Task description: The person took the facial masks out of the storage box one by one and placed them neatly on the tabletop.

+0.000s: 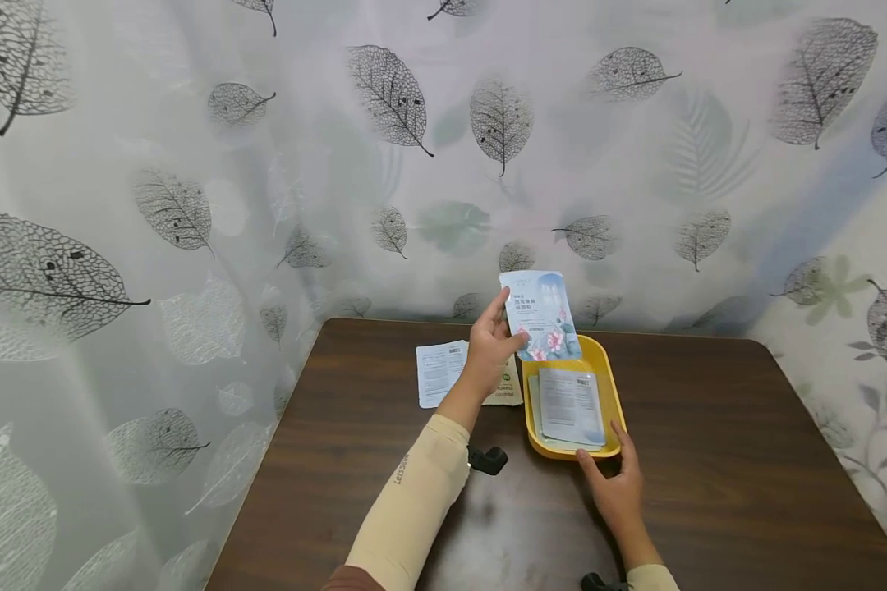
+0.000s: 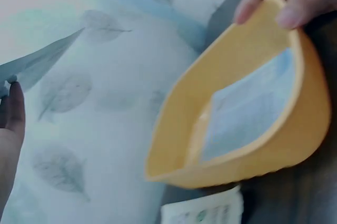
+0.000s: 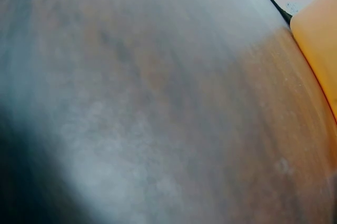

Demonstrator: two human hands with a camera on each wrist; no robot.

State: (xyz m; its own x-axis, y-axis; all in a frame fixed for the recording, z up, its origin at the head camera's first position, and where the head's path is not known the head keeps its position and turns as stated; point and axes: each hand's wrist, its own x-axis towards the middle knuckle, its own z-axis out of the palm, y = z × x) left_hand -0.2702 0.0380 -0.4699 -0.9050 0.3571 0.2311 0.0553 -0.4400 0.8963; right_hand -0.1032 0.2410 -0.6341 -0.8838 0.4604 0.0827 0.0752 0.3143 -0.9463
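My left hand (image 1: 489,349) pinches a pale blue sachet with pink flowers (image 1: 540,320), upright above the far end of a yellow plastic tray (image 1: 612,386). In the left wrist view, the sachet (image 2: 45,60) appears edge-on at the fingertips. Over at the tray's near right corner, my right hand (image 1: 619,492) grips the rim between thumb and fingers. Inside the tray lies a whitish sachet (image 1: 572,406), printed with text and a barcode, on top of a pale green one (image 1: 535,402). The right wrist view shows only the tray's side (image 3: 321,39), not the hand.
Left of the tray, a white printed sachet (image 1: 438,377) and a cream sachet (image 1: 508,387) lie on the dark wooden table (image 1: 340,443), partly behind my left hand. A leaf-patterned curtain (image 1: 443,180) hangs behind the table's far edge.
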